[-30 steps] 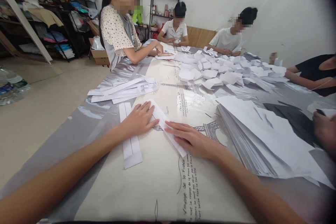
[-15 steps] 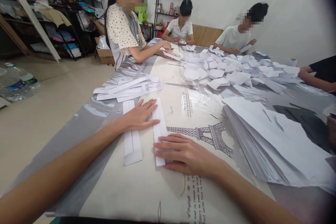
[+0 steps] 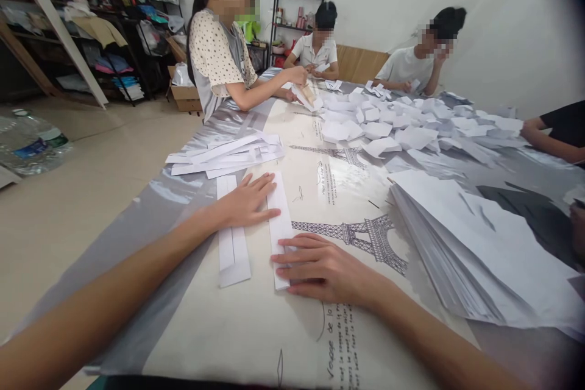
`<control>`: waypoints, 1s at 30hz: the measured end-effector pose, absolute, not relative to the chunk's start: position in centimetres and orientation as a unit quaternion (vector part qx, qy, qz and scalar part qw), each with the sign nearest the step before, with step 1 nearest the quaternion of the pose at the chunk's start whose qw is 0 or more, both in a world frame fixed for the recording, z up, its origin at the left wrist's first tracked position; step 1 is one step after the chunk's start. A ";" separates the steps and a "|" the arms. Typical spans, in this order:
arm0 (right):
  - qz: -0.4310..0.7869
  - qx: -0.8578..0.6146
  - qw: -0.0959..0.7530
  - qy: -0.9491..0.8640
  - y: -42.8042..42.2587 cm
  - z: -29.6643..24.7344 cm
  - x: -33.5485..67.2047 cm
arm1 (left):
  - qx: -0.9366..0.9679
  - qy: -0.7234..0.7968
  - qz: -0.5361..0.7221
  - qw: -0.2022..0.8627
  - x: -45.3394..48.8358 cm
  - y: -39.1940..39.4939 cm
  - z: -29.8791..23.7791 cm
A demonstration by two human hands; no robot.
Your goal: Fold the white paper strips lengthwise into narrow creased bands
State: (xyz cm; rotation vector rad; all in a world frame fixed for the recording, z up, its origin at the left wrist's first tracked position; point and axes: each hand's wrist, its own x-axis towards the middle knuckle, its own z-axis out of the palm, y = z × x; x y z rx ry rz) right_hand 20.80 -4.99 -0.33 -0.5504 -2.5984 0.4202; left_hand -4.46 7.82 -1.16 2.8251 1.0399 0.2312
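Observation:
A narrow folded strip of white paper (image 3: 280, 219) lies lengthwise on the printed tablecloth (image 3: 192, 329). My left hand (image 3: 249, 201) rests flat with fingers spread, its fingertips on the strip's upper part. Fingers stretched out, my right hand (image 3: 322, 268) presses the lower end of the same strip from the right side. Partly under my left wrist is another folded paper strip (image 3: 233, 256) with a seam down its middle. Beyond my left hand lies a loose pile of folded strips (image 3: 228, 155).
A thick stack of white sheets (image 3: 475, 244) fans out at the right. Many folded paper pieces (image 3: 393, 125) cover the far table. One person (image 3: 223, 67) stands at the left edge handling paper; others sit around the far side and right. Water bottles (image 3: 34, 143) stand on the floor.
My hands stay almost in place on the strip. The standing person has raised one hand and turned the paper; the person at far right has lifted a hand to the head.

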 end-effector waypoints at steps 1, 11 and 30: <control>0.158 -0.200 0.229 -0.939 -5.0 -0.3 20.8 | 0.934 0.345 0.074 0.062 -4.5 7.8 -1.2; 0.199 -0.187 0.175 -0.946 -5.5 1.3 19.7 | 0.935 0.339 0.085 0.065 -4.4 7.8 -1.1; 0.226 -0.179 0.203 -0.936 -5.3 0.5 20.0 | 0.935 0.340 0.075 0.068 -4.4 7.9 -1.0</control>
